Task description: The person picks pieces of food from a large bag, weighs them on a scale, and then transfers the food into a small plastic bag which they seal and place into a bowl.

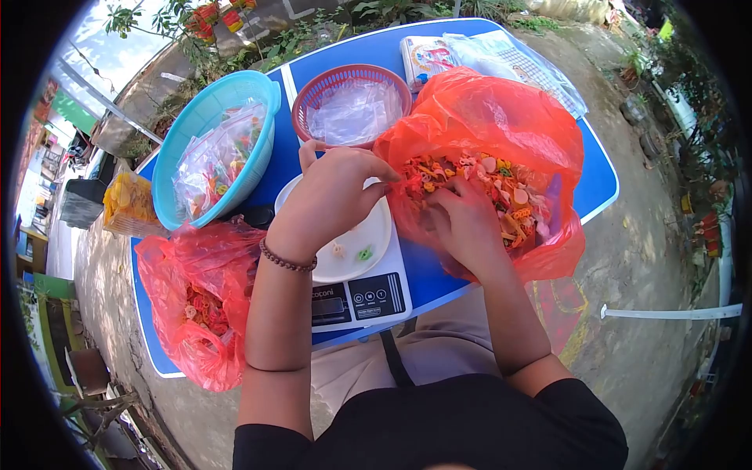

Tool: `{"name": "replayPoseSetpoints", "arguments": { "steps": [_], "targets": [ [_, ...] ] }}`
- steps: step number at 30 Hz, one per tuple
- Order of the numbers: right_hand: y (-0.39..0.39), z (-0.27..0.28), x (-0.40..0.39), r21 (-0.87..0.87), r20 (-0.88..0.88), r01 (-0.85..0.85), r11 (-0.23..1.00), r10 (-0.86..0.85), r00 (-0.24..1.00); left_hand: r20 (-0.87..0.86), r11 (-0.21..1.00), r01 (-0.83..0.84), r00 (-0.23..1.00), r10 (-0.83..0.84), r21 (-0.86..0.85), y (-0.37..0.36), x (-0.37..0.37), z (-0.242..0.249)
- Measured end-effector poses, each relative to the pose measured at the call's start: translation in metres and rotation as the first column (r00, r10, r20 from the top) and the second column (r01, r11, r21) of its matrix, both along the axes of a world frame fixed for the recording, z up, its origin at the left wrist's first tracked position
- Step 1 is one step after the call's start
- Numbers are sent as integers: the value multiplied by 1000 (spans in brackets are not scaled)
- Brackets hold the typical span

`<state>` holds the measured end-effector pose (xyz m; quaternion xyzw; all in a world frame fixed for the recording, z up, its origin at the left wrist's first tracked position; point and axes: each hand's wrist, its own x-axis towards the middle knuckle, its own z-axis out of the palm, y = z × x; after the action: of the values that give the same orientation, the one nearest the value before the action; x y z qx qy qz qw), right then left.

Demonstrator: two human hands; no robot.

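My left hand (335,192) reaches across the scale and pinches the rim of a large red plastic bag (497,102). Inside that bag lie many small colourful pieces (513,196), orange, pink and green, that look like dry crackers. My right hand (468,223) is down in the bag among them, fingers curled; what they grip is hidden. Below my left hand a white plate (368,262) rests on a white digital scale (376,298). One green piece (364,253) and one pale piece (338,250) lie on the plate, partly covered by my left hand and wrist.
A turquoise basket (270,98) of filled clear bags stands left, a maroon basket (313,90) of clear plastic bags behind the plate. Another red bag (188,266) sits front left. Plastic packs (517,59) lie at the back of the blue table (599,176).
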<state>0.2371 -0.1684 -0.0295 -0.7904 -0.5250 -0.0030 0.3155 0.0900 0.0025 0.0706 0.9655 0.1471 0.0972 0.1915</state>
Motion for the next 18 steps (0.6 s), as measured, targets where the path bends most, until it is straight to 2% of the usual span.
{"name": "replayPoseSetpoints", "arguments": {
  "steps": [3, 6, 9, 15, 18],
  "targets": [
    [-3, 4, -1, 51, 97, -10, 999, 5, 995, -5, 1000, 5, 1000, -5, -16, 0, -2, 2],
    [-5, 16, -7, 123, 70, -14, 992, 5, 998, 10, 1000, 24, 1000, -24, -3, 0, -4, 0],
    [-3, 27, -11, 236, -3, -87, 968, 90, 996, 4, 1000, 21, 1000, -21, -19, 2, -8, 1],
    [17, 40, -31, 252, 109, -224, 941, 203, 973, -144, 993, -16, 990, -1, -120, 1, -18, 17],
    [28, 41, -42, 213, 118, -275, 938, 254, 960, -273, 993, -63, 961, 34, -96, 4, -20, 30]
  ]
}}
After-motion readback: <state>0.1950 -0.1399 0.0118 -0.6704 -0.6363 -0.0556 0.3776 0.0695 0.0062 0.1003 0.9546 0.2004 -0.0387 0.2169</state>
